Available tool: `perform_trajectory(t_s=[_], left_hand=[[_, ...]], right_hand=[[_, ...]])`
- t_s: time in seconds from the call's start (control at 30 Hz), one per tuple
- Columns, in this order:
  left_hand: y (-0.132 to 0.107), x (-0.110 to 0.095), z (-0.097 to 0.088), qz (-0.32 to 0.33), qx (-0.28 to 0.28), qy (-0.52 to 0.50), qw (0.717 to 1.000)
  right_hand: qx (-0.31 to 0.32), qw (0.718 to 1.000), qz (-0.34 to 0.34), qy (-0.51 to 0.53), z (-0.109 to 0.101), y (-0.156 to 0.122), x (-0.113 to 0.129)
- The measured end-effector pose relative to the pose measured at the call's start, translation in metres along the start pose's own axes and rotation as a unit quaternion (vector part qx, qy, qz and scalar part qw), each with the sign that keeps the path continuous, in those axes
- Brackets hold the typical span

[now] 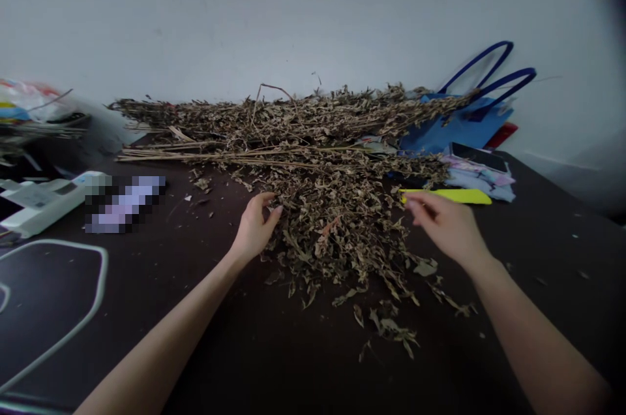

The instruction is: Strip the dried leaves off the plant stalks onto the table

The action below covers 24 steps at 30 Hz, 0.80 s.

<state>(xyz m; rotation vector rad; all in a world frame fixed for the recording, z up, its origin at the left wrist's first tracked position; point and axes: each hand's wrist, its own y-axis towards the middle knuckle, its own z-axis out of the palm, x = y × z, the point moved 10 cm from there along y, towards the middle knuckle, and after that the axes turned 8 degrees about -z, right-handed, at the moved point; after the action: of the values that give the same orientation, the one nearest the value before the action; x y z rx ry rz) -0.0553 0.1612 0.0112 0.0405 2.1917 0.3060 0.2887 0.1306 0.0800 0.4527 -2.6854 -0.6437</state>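
A loose heap of dried leaves (342, 239), brown and curled, lies in the middle of the dark table. My left hand (255, 227) is at the heap's left edge, its fingers bent and the thumb apart from them. Nothing shows in its grasp. To the right of the heap, my right hand (443, 222) is raised a little with thumb and fingers drawn together. Whatever they hold, if anything, is too small to make out. Just behind that hand is a flat bright yellow object (467, 196), partly covered by it. Long dried stems (195, 155) stretch across behind the heap.
A thicker bundle of dried plants (313, 116) lies along the wall. At the back right are a blue bag (440, 131) with dark handles and a phone (479, 157) on a cloth. A white power strip (53, 203) and a pale cable (104, 265) occupy the left side.
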Motion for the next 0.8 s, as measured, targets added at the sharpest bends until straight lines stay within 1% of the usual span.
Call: perform_trajectory(t_s=[0.03, 0.07, 0.1, 0.17, 0.2, 0.23, 0.33, 0.43, 0.57, 0.73, 0.8], left_hand=[[0.001, 0.001, -0.001, -0.003, 0.001, 0.001, 1.0], [0.001, 0.002, -0.001, -0.006, 0.004, 0.001, 1.0], [0.002, 0.003, -0.001, -0.008, 0.007, 0.003, 1.0], [0.003, 0.006, 0.0, -0.011, 0.017, 0.006, 1.0], [0.002, 0.007, 0.002, -0.011, 0.022, 0.007, 1.0], [0.002, 0.007, 0.004, -0.011, 0.027, 0.007, 1.0], [-0.001, 0.006, 0.012, -0.007, 0.046, 0.0, 0.999], [-0.006, 0.002, 0.021, 0.003, 0.07, -0.014, 0.997], [-0.011, -0.005, 0.028, 0.018, 0.095, -0.036, 0.995], [-0.016, -0.014, 0.032, 0.036, 0.115, -0.055, 0.991], [-0.016, -0.016, 0.03, 0.037, 0.111, -0.058, 0.991]], right_hand=[[-0.033, 0.999, 0.024, -0.001, -0.007, 0.005, -0.006], [-0.048, 0.998, 0.035, 0.002, -0.009, 0.009, -0.009], [-0.037, 0.999, 0.03, 0.008, -0.005, 0.013, -0.006], [0.033, 0.999, -0.019, 0.031, 0.015, 0.017, 0.015], [0.077, 0.994, -0.053, 0.047, 0.028, 0.016, 0.03], [0.108, 0.989, -0.078, 0.067, 0.039, 0.012, 0.045], [0.146, 0.977, -0.113, 0.106, 0.06, 0.003, 0.081], [0.14, 0.976, -0.124, 0.113, 0.067, 0.002, 0.098], [0.128, 0.977, -0.132, 0.104, 0.074, 0.012, 0.102], [0.167, 0.973, -0.137, 0.087, 0.095, 0.018, 0.095], [0.165, 0.974, -0.134, 0.085, 0.097, 0.018, 0.091]])
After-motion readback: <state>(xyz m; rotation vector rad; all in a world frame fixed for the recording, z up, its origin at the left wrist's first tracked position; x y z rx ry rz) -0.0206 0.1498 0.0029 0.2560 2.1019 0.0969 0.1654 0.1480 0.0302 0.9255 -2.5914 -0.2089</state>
